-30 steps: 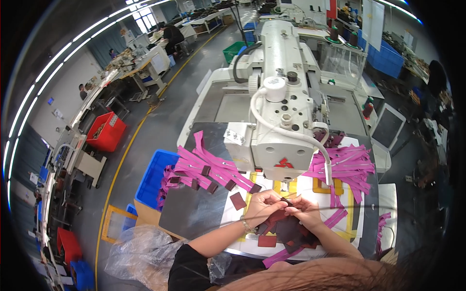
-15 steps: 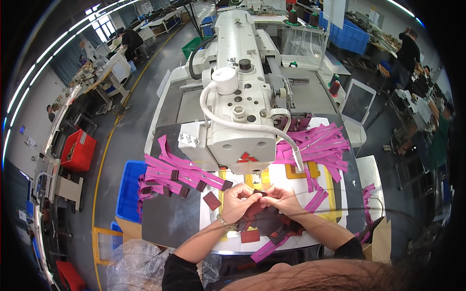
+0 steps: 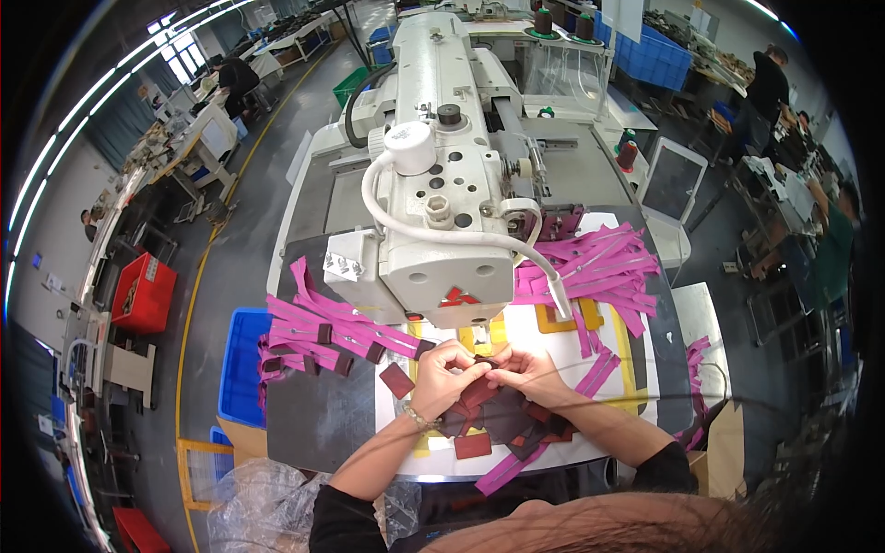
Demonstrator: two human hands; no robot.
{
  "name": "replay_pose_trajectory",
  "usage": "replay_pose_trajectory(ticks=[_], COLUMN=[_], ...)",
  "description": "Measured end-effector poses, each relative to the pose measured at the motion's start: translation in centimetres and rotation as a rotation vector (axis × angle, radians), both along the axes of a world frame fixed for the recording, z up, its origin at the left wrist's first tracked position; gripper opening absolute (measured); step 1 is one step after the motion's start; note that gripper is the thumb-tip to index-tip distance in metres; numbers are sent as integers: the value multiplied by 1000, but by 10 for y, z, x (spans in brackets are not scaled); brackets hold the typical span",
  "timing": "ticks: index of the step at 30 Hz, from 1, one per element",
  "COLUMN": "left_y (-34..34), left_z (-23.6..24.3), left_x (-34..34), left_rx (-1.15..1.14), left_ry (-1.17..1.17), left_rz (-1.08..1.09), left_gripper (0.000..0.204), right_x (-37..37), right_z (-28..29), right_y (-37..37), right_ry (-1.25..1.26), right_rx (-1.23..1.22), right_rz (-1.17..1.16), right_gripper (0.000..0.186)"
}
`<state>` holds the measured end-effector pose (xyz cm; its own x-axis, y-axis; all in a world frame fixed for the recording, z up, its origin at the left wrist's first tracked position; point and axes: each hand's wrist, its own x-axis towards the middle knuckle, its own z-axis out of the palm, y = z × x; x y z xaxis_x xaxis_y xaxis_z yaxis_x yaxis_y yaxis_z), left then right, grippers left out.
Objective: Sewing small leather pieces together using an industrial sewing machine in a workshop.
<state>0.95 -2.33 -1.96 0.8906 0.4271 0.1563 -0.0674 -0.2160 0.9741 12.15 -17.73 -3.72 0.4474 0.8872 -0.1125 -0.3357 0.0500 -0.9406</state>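
Below the head of a white industrial sewing machine [image 3: 433, 263], my left hand [image 3: 447, 376] and my right hand [image 3: 536, 370] meet, fingertips pinched on a small dark patch [image 3: 486, 360]. Fingers partly cover it. Under them a heap of dark brown and reddish patches [image 3: 505, 417] lies on the white work surface. One red-brown patch [image 3: 396, 380] rests apart by my left hand, another patch [image 3: 474, 446] nearer me. A purple zipper strip [image 3: 502, 473] sticks out from the heap's near side. Purple zippers with dark end tabs [image 3: 346, 324] lie at left; more purple zippers [image 3: 599, 272] are piled at right.
A yellow frame plate [image 3: 570, 318] sits right of the machine head. At the left table edge stands a blue bin [image 3: 241, 359], with clear plastic wrap [image 3: 263, 507] below. A control screen [image 3: 674, 180] is at right. Other people work farther off on both sides.
The view has shifted slightly. Both hands keep pinching the dark patch, with small finger movements; the zippers and loose patches lie as before.
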Motion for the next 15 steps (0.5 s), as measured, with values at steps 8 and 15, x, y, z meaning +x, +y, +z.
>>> replay_pose_trajectory(ticks=[8,15], left_y=[1,11], left_z=[-4,13], left_x=[-1,-2], left_rx=[72,202], left_ry=[51,220], left_rz=[16,-129], left_gripper=[17,18], right_x=[2,3], right_z=[2,0], right_y=[1,0], right_ry=[-33,40], right_rx=[-42,-13], right_rz=[30,41], right_gripper=[10,9])
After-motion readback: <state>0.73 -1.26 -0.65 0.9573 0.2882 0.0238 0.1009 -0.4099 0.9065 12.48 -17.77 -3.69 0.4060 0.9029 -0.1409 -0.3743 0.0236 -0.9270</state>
